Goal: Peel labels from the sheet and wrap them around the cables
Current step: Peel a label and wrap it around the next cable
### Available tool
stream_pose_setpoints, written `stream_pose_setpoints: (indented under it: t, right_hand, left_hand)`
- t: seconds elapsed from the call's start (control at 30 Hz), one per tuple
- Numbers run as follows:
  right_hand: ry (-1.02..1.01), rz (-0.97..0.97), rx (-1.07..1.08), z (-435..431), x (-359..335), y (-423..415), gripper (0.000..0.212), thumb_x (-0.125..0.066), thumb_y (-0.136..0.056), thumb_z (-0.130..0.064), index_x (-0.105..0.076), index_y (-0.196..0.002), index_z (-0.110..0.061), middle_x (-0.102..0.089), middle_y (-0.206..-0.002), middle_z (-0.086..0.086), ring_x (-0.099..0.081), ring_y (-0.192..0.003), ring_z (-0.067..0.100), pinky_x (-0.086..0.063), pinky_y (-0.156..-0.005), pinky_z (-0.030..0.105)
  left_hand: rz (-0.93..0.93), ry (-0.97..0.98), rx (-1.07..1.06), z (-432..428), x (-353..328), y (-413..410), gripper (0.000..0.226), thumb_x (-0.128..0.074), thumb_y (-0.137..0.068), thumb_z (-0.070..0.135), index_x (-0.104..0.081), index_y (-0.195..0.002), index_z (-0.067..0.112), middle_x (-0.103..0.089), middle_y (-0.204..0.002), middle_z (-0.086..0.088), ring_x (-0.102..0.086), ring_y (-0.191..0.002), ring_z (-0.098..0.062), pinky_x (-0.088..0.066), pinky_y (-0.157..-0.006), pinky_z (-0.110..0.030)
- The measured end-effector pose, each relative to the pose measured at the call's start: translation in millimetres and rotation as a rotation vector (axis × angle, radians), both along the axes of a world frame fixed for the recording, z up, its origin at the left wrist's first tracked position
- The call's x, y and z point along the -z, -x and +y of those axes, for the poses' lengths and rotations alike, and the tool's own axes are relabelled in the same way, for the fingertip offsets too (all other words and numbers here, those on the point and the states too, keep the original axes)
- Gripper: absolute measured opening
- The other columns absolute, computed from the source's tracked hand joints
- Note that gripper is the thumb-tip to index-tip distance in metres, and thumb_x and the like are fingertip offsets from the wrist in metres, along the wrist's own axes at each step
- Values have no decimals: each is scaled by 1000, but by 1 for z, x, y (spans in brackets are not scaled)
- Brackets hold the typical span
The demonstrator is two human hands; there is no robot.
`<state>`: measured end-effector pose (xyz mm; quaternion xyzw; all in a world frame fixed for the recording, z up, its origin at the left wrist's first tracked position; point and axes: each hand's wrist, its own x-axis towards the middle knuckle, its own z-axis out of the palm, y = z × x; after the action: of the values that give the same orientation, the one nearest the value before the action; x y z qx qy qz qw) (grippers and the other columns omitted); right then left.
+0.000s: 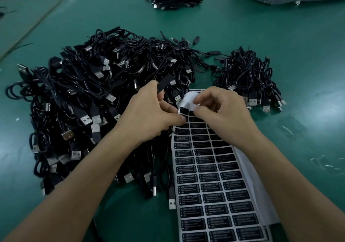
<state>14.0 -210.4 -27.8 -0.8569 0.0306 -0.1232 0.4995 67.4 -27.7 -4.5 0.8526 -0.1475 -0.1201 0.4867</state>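
Left hand [149,115] grips one cable [164,86] and pins the label sheet [207,178] at 6 o'clock, right hand [222,111] pinches its curled top edge. Only the top rows look peeled, and the huge cable pile [84,96] sits at 9 o'clock, so I'd guess lots left.

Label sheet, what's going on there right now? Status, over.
Left hand grips a black cable module, thumb on the label sheet. Right hand pinches its curled-back top edge. Cable pile alongside, nothing blocking.
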Motion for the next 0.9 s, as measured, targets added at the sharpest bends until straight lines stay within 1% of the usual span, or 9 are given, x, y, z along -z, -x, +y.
stream_pose_setpoints:
  t: [0.1,0.2,0.3,0.43,0.5,0.6,0.73,0.8,0.9]
  right_hand:
    - [29,-14,-36,3,-2,3,10,-76,-83,-20,-70,-75,-21,-67,-65,-6,-56,-58,1,-43,-56,14]
    - [55,-38,-46,6,-5,4,13,-79,-82,-25,-71,-73,-20,-67,-64,-6,-57,-57,3,-46,-55,18]
    - [72,-63,-52,9,-6,6,14,-80,-82,-30,-73,-75,-20,-68,-66,-7,-59,-60,5,-48,-57,21]
    - [28,-81,-22,11,-8,7,16,-78,-83,-38,-75,-76,-24,-69,-66,-10,-62,-61,6,-45,-57,16]
    - [24,-78,-2,14,-7,7,18,-77,-85,-39,-75,-75,-24,-68,-64,-10,-60,-59,3,-42,-54,14]
    - [4,-28,18,19,-4,6,23,-73,-88,-41,-73,-73,-23,-62,-57,-12,-52,-51,0,-38,-48,13]
    - [-8,46,35,20,-1,3,31,-66,-91,-49,-70,-73,-23,-55,-52,-14,-47,-48,0,-36,-47,15]
    - [-8,56,32,20,-1,2,32,-64,-93,-48,-69,-73,-23,-53,-51,-14,-45,-48,1,-35,-47,15]
    - [-45,67,-8,20,1,2,30,-63,-95,-43,-67,-73,-22,-49,-49,-15,-41,-46,3,-32,-48,16]
  left_hand:
    - [33,67,4,-2,-3,1,60,-90,-66,21,-33,-84,22,-74,-73,6,-56,-44,-7,-43,-41,-19]
    - [45,134,-8,-2,-6,2,52,-82,-75,11,-31,-84,20,-68,-60,6,-55,-43,-6,-41,-38,-18]
    - [42,165,-9,-1,-8,2,52,-78,-77,3,-29,-82,20,-72,-66,1,-59,-45,-7,-40,-37,-18]
    - [24,193,13,0,-9,4,55,-80,-76,2,-28,-82,19,-76,-74,-4,-60,-48,-9,-41,-38,-19]
    - [23,201,33,0,-9,4,54,-78,-76,-1,-28,-82,19,-75,-71,-3,-58,-47,-9,-40,-38,-18]
    - [34,207,50,0,-9,4,55,-78,-77,-3,-29,-83,19,-71,-63,2,-57,-45,-7,-39,-38,-17]
    - [68,218,43,0,-9,2,54,-80,-77,1,-30,-82,21,-67,-60,3,-57,-44,-6,-38,-36,-16]
    - [78,212,21,0,-9,1,48,-78,-79,6,-32,-82,20,-66,-62,2,-59,-44,-7,-38,-36,-17]
    - [65,219,-29,-1,-8,0,42,-73,-86,12,-32,-81,20,-58,-50,10,-58,-42,-7,-36,-34,-17]
